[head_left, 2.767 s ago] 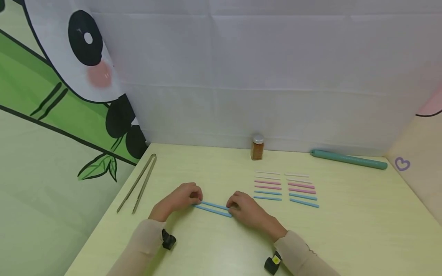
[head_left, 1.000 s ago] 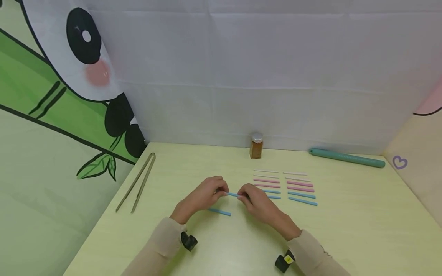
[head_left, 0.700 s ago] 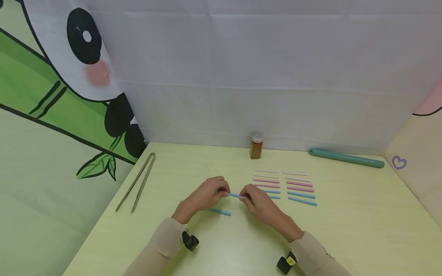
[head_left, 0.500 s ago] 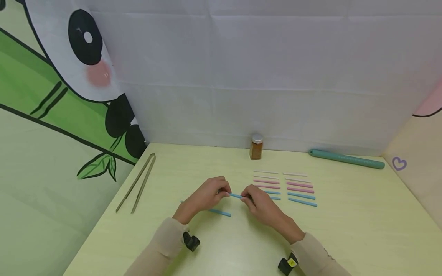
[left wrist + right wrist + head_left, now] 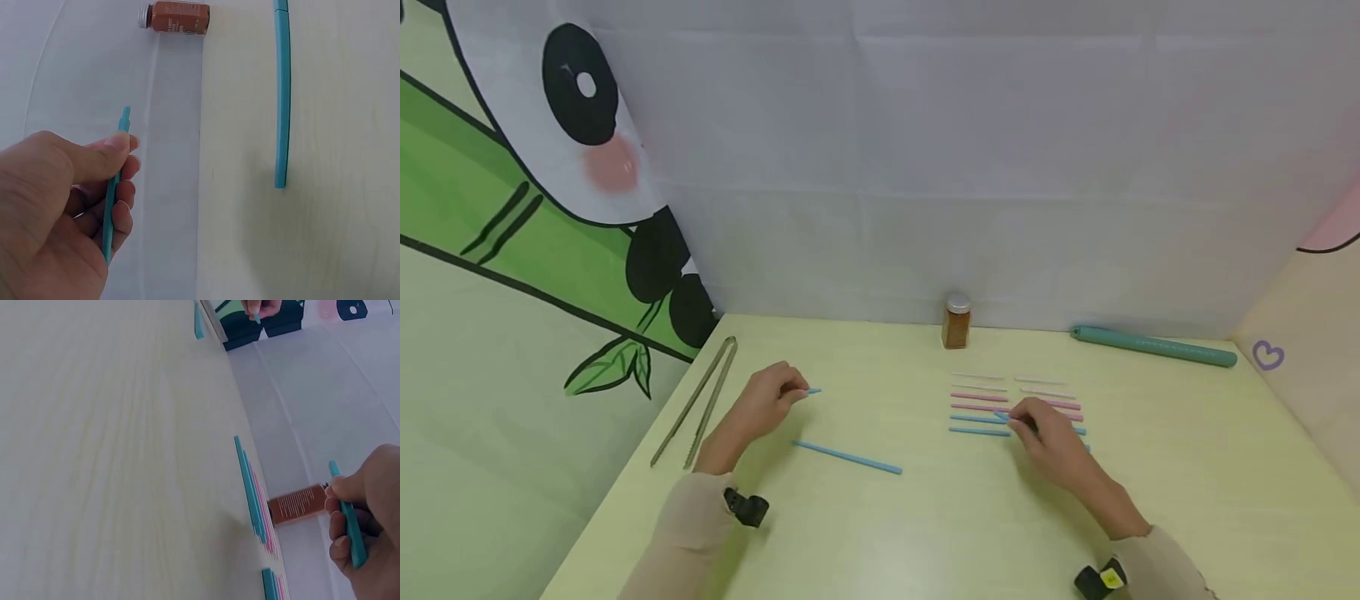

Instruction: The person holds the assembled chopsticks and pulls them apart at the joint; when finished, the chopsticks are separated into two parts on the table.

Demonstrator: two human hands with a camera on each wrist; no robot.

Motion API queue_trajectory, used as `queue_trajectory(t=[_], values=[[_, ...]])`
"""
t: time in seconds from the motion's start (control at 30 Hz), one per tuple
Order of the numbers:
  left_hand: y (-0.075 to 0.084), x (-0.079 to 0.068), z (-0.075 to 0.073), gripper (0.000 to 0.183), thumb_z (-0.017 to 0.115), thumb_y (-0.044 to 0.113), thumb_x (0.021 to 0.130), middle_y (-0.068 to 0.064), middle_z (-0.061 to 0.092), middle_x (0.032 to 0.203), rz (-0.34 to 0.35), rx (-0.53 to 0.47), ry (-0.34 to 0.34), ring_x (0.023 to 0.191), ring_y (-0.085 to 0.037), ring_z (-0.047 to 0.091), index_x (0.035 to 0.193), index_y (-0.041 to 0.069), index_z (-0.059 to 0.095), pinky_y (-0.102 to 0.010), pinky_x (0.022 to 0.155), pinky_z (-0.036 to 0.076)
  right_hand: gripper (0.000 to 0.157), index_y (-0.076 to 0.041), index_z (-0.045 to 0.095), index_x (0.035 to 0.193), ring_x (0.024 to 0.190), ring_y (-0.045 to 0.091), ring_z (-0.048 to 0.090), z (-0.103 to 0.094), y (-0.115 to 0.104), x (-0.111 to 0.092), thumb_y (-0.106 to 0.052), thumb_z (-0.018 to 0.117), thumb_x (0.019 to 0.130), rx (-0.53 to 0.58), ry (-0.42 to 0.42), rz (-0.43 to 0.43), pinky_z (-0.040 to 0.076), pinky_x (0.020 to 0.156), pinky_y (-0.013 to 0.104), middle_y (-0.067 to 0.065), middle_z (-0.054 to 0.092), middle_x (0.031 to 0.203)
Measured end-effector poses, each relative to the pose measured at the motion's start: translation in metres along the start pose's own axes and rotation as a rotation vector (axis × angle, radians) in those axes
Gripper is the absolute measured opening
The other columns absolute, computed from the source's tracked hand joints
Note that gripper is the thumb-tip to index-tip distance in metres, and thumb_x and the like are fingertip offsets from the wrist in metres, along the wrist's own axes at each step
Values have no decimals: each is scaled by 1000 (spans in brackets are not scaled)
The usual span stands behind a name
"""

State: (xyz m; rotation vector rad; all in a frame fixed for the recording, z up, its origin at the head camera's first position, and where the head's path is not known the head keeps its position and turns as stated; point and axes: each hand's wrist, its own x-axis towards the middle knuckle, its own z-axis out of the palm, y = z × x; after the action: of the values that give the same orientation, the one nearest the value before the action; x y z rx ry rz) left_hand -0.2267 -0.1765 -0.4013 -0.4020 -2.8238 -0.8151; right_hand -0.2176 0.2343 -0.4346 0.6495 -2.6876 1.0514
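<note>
My left hand (image 5: 762,406) is raised over the left part of the table and pinches half of a blue stick (image 5: 109,215), which ends in a narrow stepped tip. Farther right, my right hand (image 5: 1051,440) grips the other blue half (image 5: 355,537) between thumb and fingers, above the laid-out rows. A wide gap separates the two halves. Between the hands, one long blue stick (image 5: 848,457) lies on the table; the left wrist view shows a joint line near one end of it. Shorter blue sticks (image 5: 979,432) lie close to my right hand, which covers part of the right column.
Pink sticks (image 5: 979,396) and thin white sticks (image 5: 979,376) lie in two columns behind the blue ones. A silver-capped jar (image 5: 956,330) and a green tube (image 5: 1153,346) stand and lie along the back wall. Metal tongs (image 5: 713,397) lie at the left edge.
The blue stick held between both hands has come apart into two pieces. My left hand has moved left with one piece, my right hand right with the other.
</note>
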Motion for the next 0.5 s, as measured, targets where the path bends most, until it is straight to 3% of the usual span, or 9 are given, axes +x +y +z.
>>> queue_trajectory(t=[0.1, 0.2, 0.37, 0.5], values=[[-3, -2, -5, 7, 61, 7, 92, -4, 55, 83, 28, -36, -62, 72, -13, 49, 94, 3, 67, -29, 65, 44, 5, -5, 62, 98, 71, 6, 52, -17, 14, -8, -5, 60, 93, -6, 33, -15, 44, 61, 23, 3, 61, 84], [6, 0, 3, 8, 61, 10, 93, -2, 56, 86, 30, -45, -92, 76, -12, 50, 97, 5, 66, -30, 70, 46, 7, -7, 64, 99, 72, 3, 53, -27, 24, -17, -6, 62, 92, -32, 71, -11, 46, 61, 23, 2, 63, 88], [30, 1, 27, 9, 60, 12, 94, -2, 55, 89, 40, -52, -132, 78, -12, 51, 100, 9, 66, -30, 70, 45, 11, -10, 68, 95, 70, -1, 46, -32, 39, -33, -3, 68, 87, -94, 129, -21, 43, 59, 21, -6, 59, 84], [53, 2, 55, 11, 58, 10, 95, -2, 52, 90, 80, -73, -181, 80, -13, 52, 102, 10, 66, -29, 70, 46, 15, -9, 70, 97, 70, -2, 43, -33, 49, -43, 0, 67, 85, -113, 92, -22, 41, 58, 21, -6, 58, 85]])
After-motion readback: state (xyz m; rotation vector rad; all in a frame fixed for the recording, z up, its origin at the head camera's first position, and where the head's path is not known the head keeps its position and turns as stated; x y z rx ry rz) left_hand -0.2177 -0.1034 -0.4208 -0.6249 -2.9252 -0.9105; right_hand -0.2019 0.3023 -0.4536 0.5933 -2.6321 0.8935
